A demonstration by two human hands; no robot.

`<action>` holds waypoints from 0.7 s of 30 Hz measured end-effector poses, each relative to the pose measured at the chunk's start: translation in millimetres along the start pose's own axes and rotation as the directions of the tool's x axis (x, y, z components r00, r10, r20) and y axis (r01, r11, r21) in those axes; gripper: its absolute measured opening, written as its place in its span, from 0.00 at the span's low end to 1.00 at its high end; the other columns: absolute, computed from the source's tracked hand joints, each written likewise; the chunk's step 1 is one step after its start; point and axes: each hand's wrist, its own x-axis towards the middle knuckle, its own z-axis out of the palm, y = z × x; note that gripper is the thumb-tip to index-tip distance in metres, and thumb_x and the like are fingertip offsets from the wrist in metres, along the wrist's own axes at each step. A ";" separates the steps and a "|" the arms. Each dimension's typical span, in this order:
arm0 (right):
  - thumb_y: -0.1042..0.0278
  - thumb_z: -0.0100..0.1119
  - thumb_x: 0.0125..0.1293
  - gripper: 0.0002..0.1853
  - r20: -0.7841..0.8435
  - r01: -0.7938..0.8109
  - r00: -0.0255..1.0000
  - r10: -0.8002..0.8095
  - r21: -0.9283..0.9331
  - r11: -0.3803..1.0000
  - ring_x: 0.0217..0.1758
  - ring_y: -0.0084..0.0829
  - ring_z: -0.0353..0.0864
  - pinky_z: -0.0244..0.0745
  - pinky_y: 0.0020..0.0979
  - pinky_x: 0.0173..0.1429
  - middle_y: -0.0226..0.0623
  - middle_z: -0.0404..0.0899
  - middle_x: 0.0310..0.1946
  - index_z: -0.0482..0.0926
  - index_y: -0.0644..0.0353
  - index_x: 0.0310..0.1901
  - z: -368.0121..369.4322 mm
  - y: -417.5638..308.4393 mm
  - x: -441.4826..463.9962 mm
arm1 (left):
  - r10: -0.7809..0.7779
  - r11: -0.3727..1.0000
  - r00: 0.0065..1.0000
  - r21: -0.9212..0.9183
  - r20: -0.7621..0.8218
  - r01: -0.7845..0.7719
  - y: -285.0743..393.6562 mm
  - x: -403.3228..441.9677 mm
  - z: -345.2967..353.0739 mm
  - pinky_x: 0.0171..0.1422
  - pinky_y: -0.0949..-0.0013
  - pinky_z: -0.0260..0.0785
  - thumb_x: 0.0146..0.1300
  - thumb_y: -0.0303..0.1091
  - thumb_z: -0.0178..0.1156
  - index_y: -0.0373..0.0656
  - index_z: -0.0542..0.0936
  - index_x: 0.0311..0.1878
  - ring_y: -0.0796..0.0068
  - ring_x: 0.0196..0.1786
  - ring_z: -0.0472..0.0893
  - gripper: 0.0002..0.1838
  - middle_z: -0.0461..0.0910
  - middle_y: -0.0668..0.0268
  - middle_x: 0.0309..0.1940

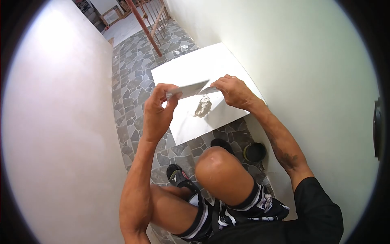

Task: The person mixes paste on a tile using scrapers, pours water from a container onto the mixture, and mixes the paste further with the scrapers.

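My left hand (157, 107) is closed on a flat, grey rectangular scraper blade (190, 88), pinched at its left end and held tilted above the board. In my right hand (235, 92) is a smaller thin scraper (208, 90), gripped between fingers and thumb. The two blades come close together at their inner ends; whether they touch I cannot tell. Below them, a lump of whitish putty (203, 106) lies on a large white board (189, 128). Shadows of the hands and tools fall on the board around it.
A dark round container (255, 152) stands by the right wall (317, 81), close to my feet. The left wall (61, 122) bounds the narrow passage. Reddish metal bars (147, 30) rise from the stone-patterned floor (136, 67) beyond the board.
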 end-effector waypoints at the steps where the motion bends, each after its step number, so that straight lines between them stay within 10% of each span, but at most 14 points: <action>1: 0.87 0.56 0.61 0.15 -0.007 0.003 1.000 -0.003 -0.008 1.000 0.46 0.39 0.81 0.75 0.39 0.54 0.37 0.84 0.38 0.83 0.60 0.47 0.5 -0.5 -1.0 | -0.056 0.998 0.996 -0.041 -0.063 0.053 -0.2 0.6 -0.6 0.48 0.71 0.76 0.66 0.20 0.62 0.39 0.78 0.47 0.75 0.40 0.84 0.08 0.85 0.63 0.37; 10: 0.86 0.60 0.54 0.17 -0.149 0.238 0.949 -0.279 -0.241 0.941 0.50 0.36 0.77 0.73 0.40 0.58 0.33 0.79 0.42 0.83 0.55 0.44 -16.9 -29.2 -1.6 | -0.121 0.968 0.989 0.232 0.080 0.100 -1.7 8.1 1.3 0.45 0.69 0.75 0.72 0.27 0.59 0.38 0.77 0.58 0.76 0.39 0.82 0.14 0.85 0.57 0.40; 21: 0.82 0.61 0.57 0.14 -0.221 0.168 0.951 -0.216 -0.216 0.962 0.47 0.36 0.78 0.74 0.38 0.55 0.34 0.79 0.40 0.84 0.54 0.43 -39.4 -43.1 -6.6 | -0.140 0.877 0.947 0.480 0.289 -0.017 -15.8 12.8 10.4 0.52 0.56 0.75 0.68 0.27 0.60 0.38 0.79 0.58 0.47 0.47 0.85 0.16 0.84 0.47 0.46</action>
